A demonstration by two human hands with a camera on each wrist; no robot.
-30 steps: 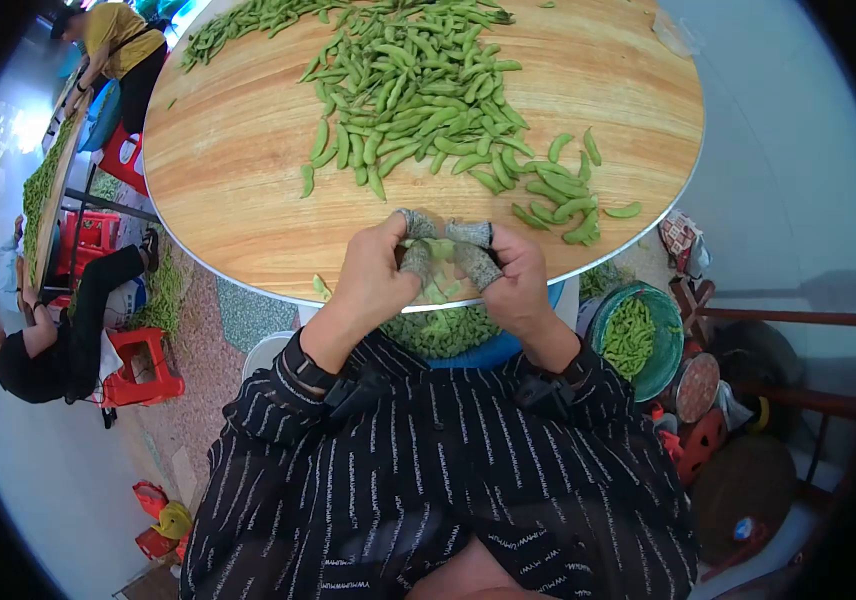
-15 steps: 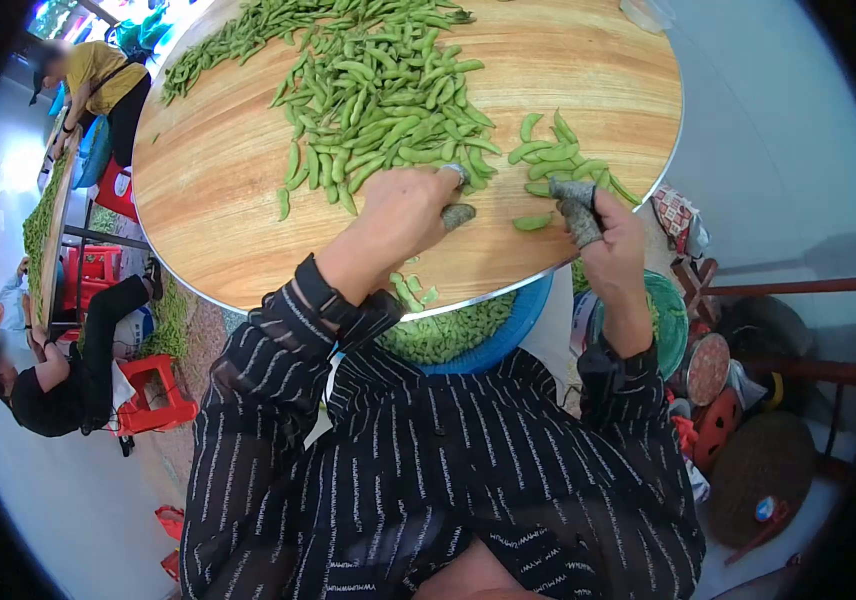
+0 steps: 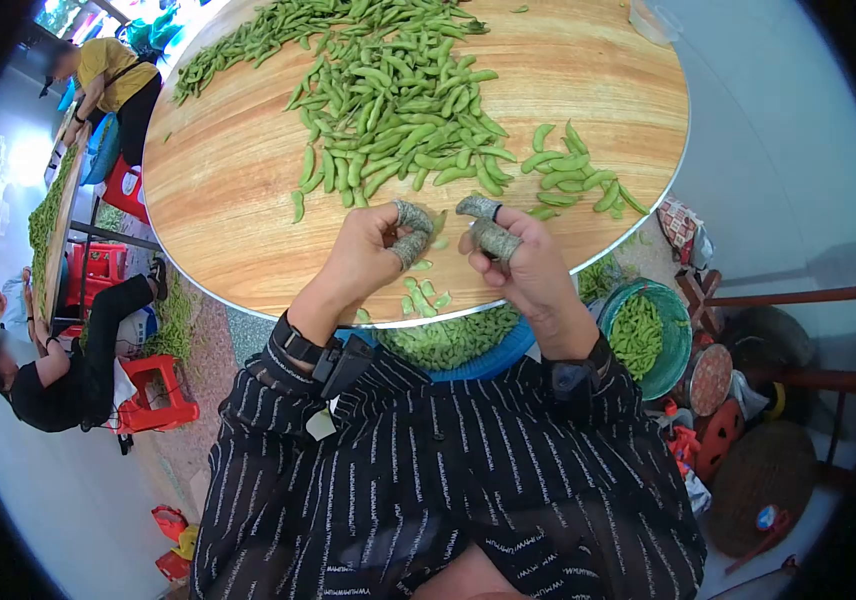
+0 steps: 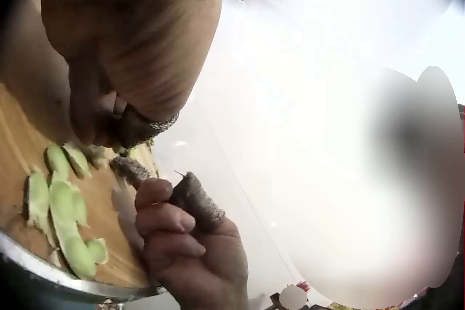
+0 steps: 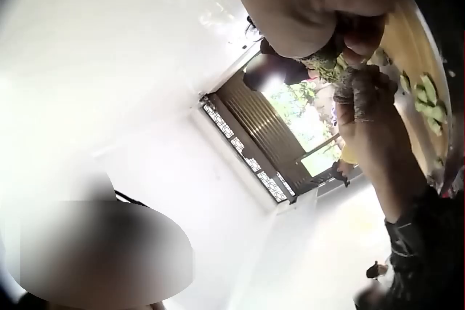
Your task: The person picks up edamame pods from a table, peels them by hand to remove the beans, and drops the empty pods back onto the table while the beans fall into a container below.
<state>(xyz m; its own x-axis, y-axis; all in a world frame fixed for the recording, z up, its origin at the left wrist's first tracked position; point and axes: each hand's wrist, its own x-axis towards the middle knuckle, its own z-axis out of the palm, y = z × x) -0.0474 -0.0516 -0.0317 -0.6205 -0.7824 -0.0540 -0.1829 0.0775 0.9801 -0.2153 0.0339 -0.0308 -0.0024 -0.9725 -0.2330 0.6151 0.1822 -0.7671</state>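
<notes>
Left hand (image 3: 373,250): pinching pod (image 3: 438,222) above table (image 3: 238,170) | Right hand (image 3: 528,265): above table's near edge, grip indeterminable | Handling: likely light, supple; grasp pod ends

Green pods (image 3: 398,110), black white-striped shirt (image 3: 448,440)

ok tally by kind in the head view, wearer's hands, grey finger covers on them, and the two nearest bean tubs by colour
Hands (left hand, right hand): 2
Grey finger covers: 4
Blue basin: 1
Green tub: 1
Total: 8
</notes>
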